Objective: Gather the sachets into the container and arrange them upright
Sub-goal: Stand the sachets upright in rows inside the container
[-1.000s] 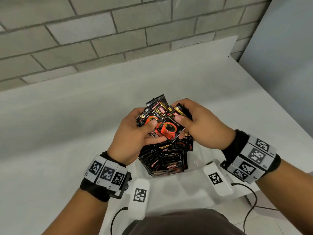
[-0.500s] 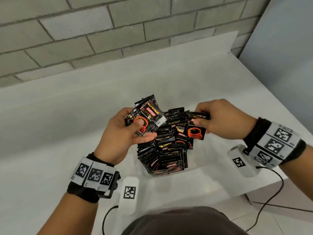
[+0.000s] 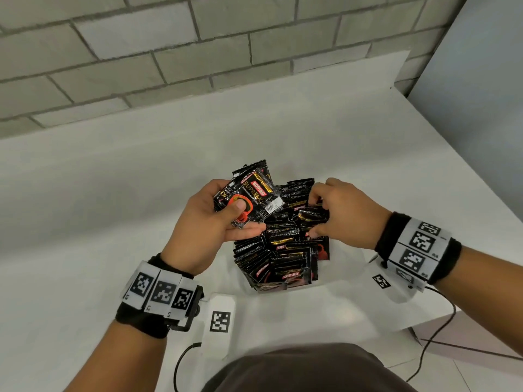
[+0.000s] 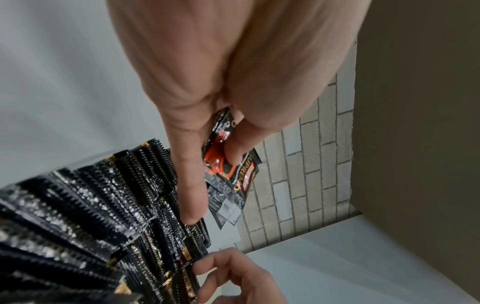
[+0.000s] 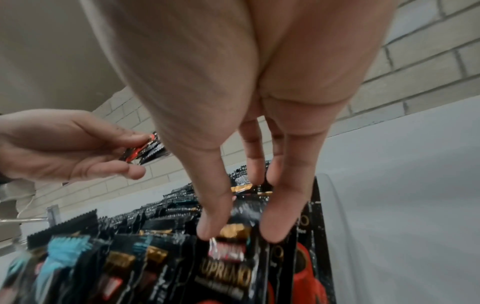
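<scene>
Sachets [image 3: 283, 250] stand packed on edge in a clear container [image 3: 334, 278] on the white table [image 3: 113, 193], filling most of it. The left hand [image 3: 203, 222] holds a small fan of spare sachets [image 3: 252, 196] just above the container's far left corner, thumb pressed on the top one's face and fingers curled beneath. The right hand [image 3: 345, 213] reaches down into the rows on the right side; in the right wrist view its thumb and fingers [image 5: 280, 222] are nearly straight and spread, their tips on or just beside one sachet's top edge, and whether they pinch it cannot be told. The step in hand looks like seating a sachet among the rows. Next, the right hand would likely take another from the left hand and slot it upright into a gap, without tipping its neighbours.
</scene>
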`<state>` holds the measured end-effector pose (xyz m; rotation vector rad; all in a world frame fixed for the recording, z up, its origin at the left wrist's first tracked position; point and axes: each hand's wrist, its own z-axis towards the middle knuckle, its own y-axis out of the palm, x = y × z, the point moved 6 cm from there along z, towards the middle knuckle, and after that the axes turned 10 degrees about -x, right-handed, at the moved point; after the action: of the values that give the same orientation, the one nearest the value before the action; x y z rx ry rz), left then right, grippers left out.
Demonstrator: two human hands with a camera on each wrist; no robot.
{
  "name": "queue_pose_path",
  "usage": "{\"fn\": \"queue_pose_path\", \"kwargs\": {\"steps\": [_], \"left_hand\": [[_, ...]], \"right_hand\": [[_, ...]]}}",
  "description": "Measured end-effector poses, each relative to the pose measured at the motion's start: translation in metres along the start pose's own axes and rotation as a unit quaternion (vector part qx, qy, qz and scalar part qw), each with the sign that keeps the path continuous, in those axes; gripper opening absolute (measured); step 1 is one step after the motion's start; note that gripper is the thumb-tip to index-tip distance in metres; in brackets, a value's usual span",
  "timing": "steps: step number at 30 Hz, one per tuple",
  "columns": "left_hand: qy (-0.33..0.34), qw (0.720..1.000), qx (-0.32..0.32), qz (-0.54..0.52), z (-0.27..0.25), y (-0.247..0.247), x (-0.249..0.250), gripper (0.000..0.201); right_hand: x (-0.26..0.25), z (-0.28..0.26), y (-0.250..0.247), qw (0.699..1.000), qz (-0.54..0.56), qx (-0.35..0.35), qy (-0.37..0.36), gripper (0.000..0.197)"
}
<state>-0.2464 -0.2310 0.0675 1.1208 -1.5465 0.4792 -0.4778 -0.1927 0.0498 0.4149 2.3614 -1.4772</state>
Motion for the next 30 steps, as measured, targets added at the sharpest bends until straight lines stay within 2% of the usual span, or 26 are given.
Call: {"fn": "queue_pose_path", "kwargs": {"steps": [2,7,14,20,25,30], "left_hand": [[0.002,1.000,-0.001,0.000,0.000,-0.001,0.001,0.023],[-0.001,1.000,-0.006,-0.004,0.000,0.000,-0.001,0.024],[-0.005,1.000,-0.014,-0.004,0.000,0.002,-0.003,0.029],[-0.005,1.000,-0.010,-0.007,-0.002,0.000,-0.002,0.032],[-0.004,1.000,-0.008,0.000,-0.002,0.000,-0.002,0.030],[-0.001,1.000,-0.005,0.005,-0.003,0.000,0.001,0.027]], "right_hand": [[0.003,-0.003,-0.001,1.000,0.005,0.000,0.014,0.060],[0.000,-0.008,0.002,0.999,-0.017,-0.002,0.030,0.054],[-0.006,-0.001,0.018,0.996,-0.061,-0.059,0.016,0.065],[-0.003,0.003,0.019,0.994,-0.082,-0.064,0.015,0.043],[-0.009,0.012,0.007,0.999,-0.030,-0.002,-0.026,0.030],[-0.013,0.013,0.008,0.999,0.020,0.008,-0.033,0.046]]}}
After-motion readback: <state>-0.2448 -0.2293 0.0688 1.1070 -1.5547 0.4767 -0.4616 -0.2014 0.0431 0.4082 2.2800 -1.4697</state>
